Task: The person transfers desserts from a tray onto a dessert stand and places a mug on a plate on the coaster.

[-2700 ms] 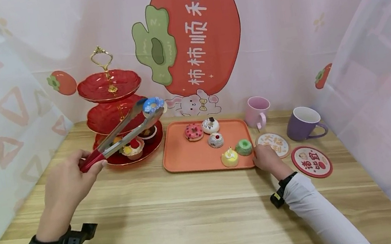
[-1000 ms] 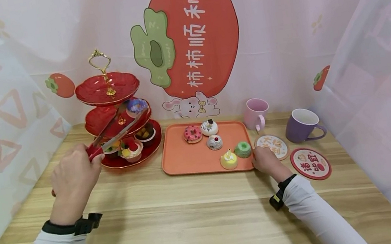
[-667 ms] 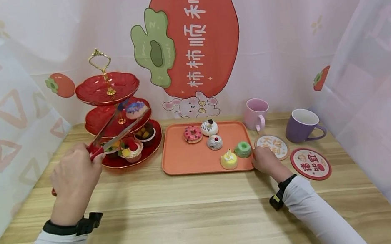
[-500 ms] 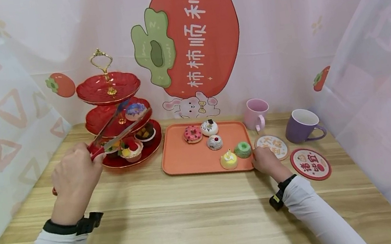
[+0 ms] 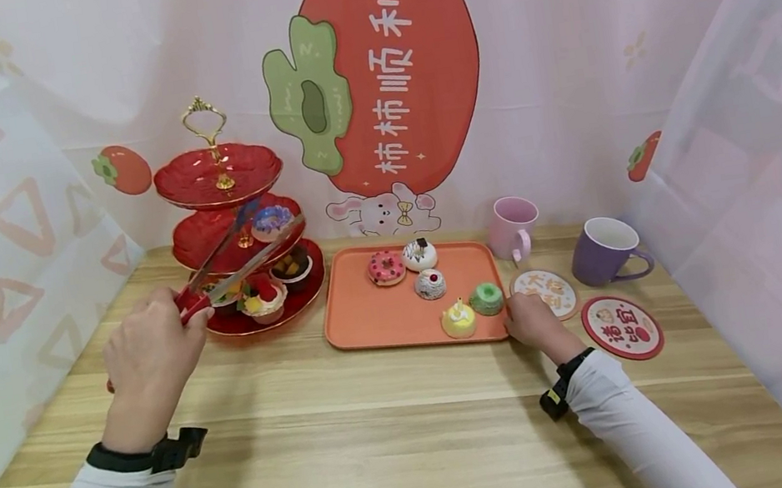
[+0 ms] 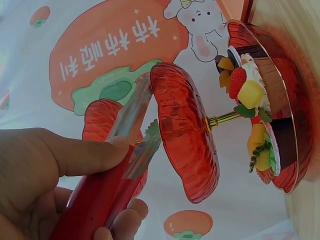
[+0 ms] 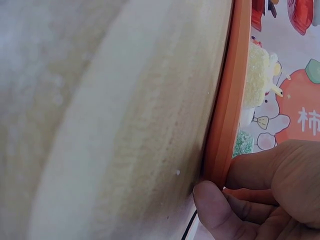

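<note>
My left hand [image 5: 153, 355] grips red-handled metal tongs [image 5: 195, 302], their arms spread apart at the middle tier of a red three-tier cake stand [image 5: 197, 241]. On that tier, between the tong tips, rests a blue-iced doughnut [image 5: 272, 221]; whether a tip touches it I cannot tell. In the left wrist view, thumb and fingers wrap the tongs [image 6: 92, 205], and the doughnut is hidden. My right hand [image 5: 538, 325] holds the near right corner of an orange tray [image 5: 372, 323]. The right wrist view shows thumb and forefinger pinching the tray rim [image 7: 232, 100].
On the tray are a pink doughnut [image 5: 386, 267], a white cake [image 5: 419, 254], and yellow and green cakes. Fruit tarts [image 5: 264, 300] fill part of the bottom tier. Pink [image 5: 513, 227] and purple [image 5: 604, 250] mugs and two coasters [image 5: 623, 327] lie to the right.
The tongs carried the blue doughnut down from in front of the stand onto the middle tier. Their arms have since spread and let it go. My right hand has stayed at the tray.
</note>
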Demonstrator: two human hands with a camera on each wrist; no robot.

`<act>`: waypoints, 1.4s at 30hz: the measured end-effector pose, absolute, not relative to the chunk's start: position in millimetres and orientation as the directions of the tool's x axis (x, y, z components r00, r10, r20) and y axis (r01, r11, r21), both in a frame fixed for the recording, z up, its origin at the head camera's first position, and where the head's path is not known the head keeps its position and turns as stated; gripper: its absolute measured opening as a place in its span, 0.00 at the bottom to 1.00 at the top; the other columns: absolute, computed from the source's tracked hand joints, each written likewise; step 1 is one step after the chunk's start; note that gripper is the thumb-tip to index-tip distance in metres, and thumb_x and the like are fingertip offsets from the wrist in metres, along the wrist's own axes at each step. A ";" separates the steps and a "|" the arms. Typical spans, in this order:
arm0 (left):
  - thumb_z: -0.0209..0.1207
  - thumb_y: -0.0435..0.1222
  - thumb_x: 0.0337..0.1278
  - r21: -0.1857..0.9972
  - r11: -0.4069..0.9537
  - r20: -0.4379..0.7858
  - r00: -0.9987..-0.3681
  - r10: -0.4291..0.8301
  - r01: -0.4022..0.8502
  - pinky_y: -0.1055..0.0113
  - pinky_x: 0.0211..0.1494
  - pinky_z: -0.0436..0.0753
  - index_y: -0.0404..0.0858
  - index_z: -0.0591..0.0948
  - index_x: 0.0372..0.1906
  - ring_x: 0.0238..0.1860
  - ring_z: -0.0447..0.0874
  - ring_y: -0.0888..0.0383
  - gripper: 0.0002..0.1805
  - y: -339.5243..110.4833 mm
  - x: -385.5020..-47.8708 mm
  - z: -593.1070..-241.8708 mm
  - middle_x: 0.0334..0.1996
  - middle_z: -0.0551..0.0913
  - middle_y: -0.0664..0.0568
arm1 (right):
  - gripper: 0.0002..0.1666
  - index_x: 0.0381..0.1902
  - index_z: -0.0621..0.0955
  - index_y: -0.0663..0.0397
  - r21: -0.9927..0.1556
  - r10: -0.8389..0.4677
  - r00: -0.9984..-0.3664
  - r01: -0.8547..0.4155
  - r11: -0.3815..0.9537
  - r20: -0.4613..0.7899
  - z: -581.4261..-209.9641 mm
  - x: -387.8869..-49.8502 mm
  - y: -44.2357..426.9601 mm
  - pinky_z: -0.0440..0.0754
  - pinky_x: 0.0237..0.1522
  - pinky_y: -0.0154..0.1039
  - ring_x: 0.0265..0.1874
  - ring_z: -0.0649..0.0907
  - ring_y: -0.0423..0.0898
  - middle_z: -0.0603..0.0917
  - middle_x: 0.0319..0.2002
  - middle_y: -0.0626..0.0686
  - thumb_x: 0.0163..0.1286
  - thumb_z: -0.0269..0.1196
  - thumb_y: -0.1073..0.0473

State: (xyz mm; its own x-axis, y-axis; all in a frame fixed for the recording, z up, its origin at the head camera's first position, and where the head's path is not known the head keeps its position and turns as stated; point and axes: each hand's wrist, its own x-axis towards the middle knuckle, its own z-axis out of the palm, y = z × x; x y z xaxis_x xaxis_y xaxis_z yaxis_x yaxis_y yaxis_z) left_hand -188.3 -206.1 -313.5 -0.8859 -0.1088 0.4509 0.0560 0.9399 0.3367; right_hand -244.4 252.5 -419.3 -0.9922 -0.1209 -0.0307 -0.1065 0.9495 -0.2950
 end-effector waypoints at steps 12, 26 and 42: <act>0.65 0.37 0.50 0.339 0.929 0.533 -0.844 -0.063 0.145 0.60 0.10 0.62 0.25 0.73 0.33 0.13 0.65 0.47 0.18 -202.1 -185.8 -319.3 0.16 0.70 0.41 | 0.12 0.17 0.73 0.58 -0.295 -0.113 -0.993 -0.095 0.951 -0.045 -420.7 -246.2 253.7 0.70 0.21 0.39 0.17 0.73 0.47 0.71 0.16 0.51 0.59 0.58 0.69; 0.68 0.38 0.47 0.350 0.903 0.480 -0.876 0.054 0.248 0.64 0.14 0.65 0.24 0.75 0.36 0.14 0.67 0.52 0.21 -181.7 -186.4 -334.0 0.19 0.74 0.42 | 0.11 0.18 0.73 0.59 -0.288 -0.106 -0.993 -0.087 0.954 -0.053 -422.8 -247.1 253.9 0.70 0.21 0.39 0.18 0.73 0.47 0.72 0.16 0.52 0.58 0.59 0.68; 0.69 0.38 0.46 0.364 0.881 0.487 -0.868 0.096 0.301 0.57 0.19 0.75 0.24 0.75 0.39 0.19 0.73 0.49 0.23 -172.3 -188.9 -345.1 0.25 0.78 0.37 | 0.09 0.19 0.75 0.61 -0.290 -0.120 -0.992 -0.102 0.952 -0.044 -420.3 -247.5 253.2 0.71 0.22 0.41 0.18 0.73 0.47 0.72 0.17 0.52 0.58 0.59 0.69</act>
